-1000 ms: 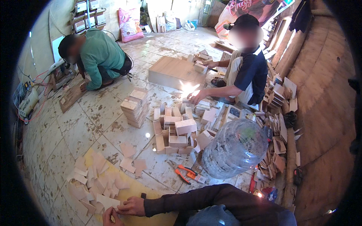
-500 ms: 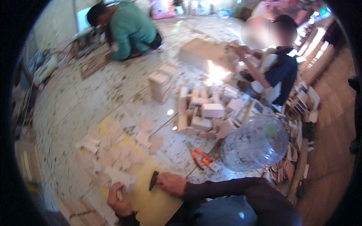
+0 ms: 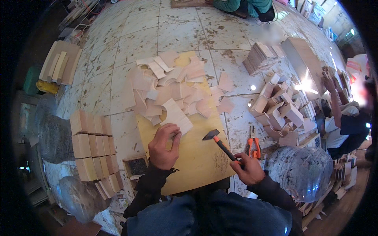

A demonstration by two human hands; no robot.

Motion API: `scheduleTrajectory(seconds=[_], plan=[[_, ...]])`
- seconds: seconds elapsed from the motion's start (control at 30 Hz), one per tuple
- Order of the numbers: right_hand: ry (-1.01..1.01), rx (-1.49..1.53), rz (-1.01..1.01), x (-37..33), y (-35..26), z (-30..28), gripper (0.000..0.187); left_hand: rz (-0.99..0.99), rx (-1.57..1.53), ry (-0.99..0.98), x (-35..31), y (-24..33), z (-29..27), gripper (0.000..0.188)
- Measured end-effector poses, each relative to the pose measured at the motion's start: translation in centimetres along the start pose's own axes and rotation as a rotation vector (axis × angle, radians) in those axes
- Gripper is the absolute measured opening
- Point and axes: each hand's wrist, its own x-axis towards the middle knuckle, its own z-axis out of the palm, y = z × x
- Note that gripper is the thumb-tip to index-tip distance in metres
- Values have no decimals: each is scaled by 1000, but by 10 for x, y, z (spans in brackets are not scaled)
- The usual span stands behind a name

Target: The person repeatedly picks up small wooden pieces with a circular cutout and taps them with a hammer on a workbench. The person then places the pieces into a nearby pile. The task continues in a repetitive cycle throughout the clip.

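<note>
My right hand (image 3: pixel 249 170) is closed round the handle end of a hammer (image 3: pixel 225 150). The hammer has a dark head and an orange and black handle, and it lies over the yellow board (image 3: pixel 189 173) before me. My left hand (image 3: pixel 163 148) is curled, thumb and fingertips drawn together at the lower edge of a flat pale wooden piece (image 3: pixel 177 116) with a curved cut-out. Anything small in that pinch is too fine to make out. Several similar curved wooden pieces (image 3: pixel 170 93) lie in a loose heap on the board's far half.
Orange-handled pliers (image 3: pixel 254 147) lie on the tiles to the right, near a plastic-wrapped bundle (image 3: pixel 301 171). Beyond is a pile of wooden blocks (image 3: pixel 281 108). Stacked wooden blocks (image 3: pixel 92 147) stand at the left. One person (image 3: pixel 342 122) sits at the right, another (image 3: pixel 244 7) at the far edge.
The view has swung down and leftward, bringing the board to the middle. The hammer stays in my right hand, now farther from my left hand, whose fingertips are at the wooden piece.
</note>
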Motion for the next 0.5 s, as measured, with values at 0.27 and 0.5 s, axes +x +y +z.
scheduleTrajectory(seconds=[0.27,0.5], plan=[[-179,166,-168,-7,-59,-24,38,-106,-152,61,-11,-9,11,32],[-199,90,-259,7,-66,-15,36,-64,-104,77,-11,-12,11,35]])
